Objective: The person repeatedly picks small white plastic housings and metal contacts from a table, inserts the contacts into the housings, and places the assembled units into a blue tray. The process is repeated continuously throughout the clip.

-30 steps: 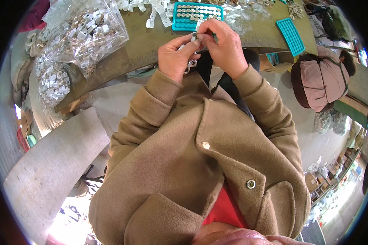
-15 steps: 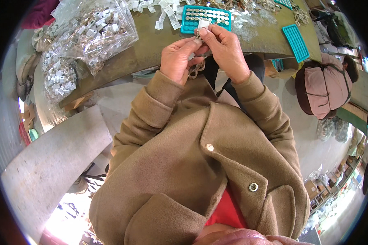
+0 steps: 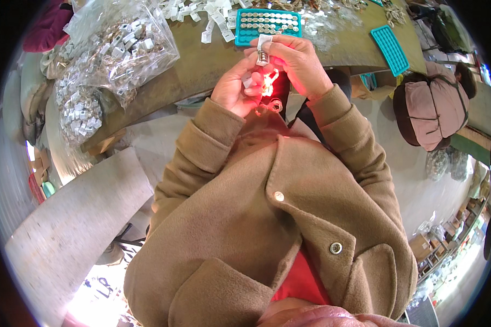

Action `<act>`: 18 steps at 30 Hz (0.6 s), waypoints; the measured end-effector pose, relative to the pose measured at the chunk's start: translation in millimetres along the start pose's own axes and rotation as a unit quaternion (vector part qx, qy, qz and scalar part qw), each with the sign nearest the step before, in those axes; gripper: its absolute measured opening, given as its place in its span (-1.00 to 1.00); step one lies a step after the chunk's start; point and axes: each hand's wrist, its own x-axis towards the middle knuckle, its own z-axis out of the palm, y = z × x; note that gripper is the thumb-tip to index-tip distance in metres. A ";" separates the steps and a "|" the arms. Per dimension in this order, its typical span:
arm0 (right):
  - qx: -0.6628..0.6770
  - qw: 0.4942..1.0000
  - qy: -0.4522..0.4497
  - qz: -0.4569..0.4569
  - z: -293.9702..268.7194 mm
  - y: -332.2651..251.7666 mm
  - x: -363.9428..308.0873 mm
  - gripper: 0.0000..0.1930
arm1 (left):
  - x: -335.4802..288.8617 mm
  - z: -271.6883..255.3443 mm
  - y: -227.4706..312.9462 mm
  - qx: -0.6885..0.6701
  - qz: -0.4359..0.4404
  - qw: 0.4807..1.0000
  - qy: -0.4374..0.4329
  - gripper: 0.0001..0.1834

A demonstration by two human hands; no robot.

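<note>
Over the table's near edge, my two hands meet around a small white plastic battery case (image 3: 264,41). It stands upright with one side uncovered, and metallic discs show stacked inside. My right hand (image 3: 304,62) pinches the case between thumb and fingers. From below, my left hand (image 3: 234,87) grips its lower part, its fingers closed. A string of lights (image 3: 268,86) hangs under the case, glowing bright red, with loops of wire beneath. Just beyond my fingers lies a teal tray (image 3: 241,39) with rows of silver button cells.
A clear plastic bag (image 3: 172,52) of white cases and wires fills the table's left side. Loose white pieces (image 3: 218,24) lie beside the tray. Another teal tray (image 3: 390,50) sits at the right edge. A pink bundle tied with cord (image 3: 441,109) stands to the right.
The light string in my hands has turned from unlit to glowing red. The white case has shifted slightly down and left, and its stacked discs now show.
</note>
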 end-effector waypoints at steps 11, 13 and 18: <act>-0.443 0.842 -0.010 -0.306 -1.9 0.8 -9.1 -0.60 | -3.3 9.8 -8.6 0.006 0.008 0.999 0.034 -0.69; -0.484 0.800 0.001 -0.354 -3.1 -0.3 -9.2 -0.63 | -3.9 10.5 -8.4 0.014 -0.009 0.998 0.068 -0.73; -0.499 0.780 0.037 -0.377 -7.3 10.5 -21.4 -0.71 | -11.9 7.5 -10.3 0.078 -0.002 0.992 0.094 -0.75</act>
